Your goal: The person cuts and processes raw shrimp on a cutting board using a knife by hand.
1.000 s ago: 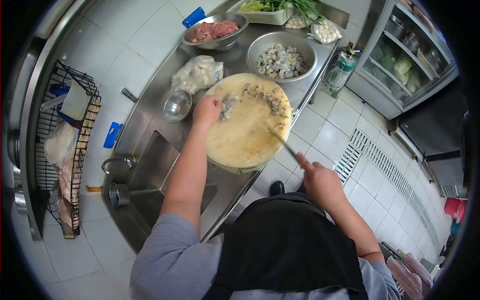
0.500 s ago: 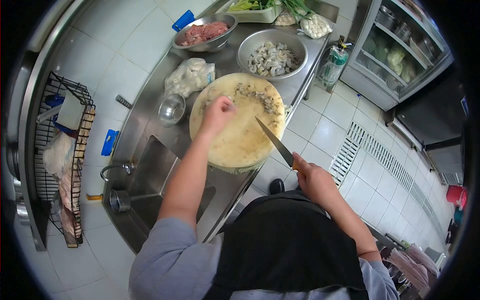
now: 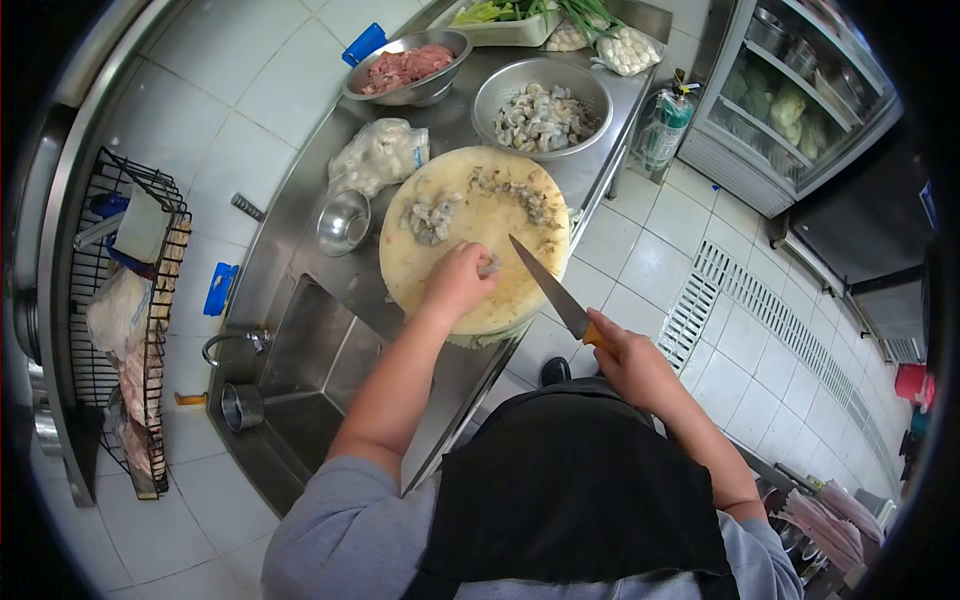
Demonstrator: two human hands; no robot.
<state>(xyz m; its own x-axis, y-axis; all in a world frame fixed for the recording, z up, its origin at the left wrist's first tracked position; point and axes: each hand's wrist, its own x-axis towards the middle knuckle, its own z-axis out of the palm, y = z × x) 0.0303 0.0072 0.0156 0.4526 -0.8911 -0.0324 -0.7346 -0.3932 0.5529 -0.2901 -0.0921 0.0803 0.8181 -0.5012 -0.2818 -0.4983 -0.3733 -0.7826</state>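
Observation:
On the round cutting board, my left hand pinches a small greyish shrimp near the board's middle. A pile of peeled shrimp lies on the upper left of the board, and dark scraps are spread along its upper right. My right hand is wrapped round the orange handle of a knife. The blade points up and left, its tip over the right part of the board. Behind the board stands a perforated metal bowl of shrimp.
Left of the board are a small metal bowl, a plastic bag and the sink. A bowl of raw meat, a tray of green vegetables and a bag of white pieces stand at the back.
My left hand has moved from the shrimp pile toward the board's middle with a shrimp in its fingers. The knife has swung from a low slant to a clearer view, its blade pointing up-left.

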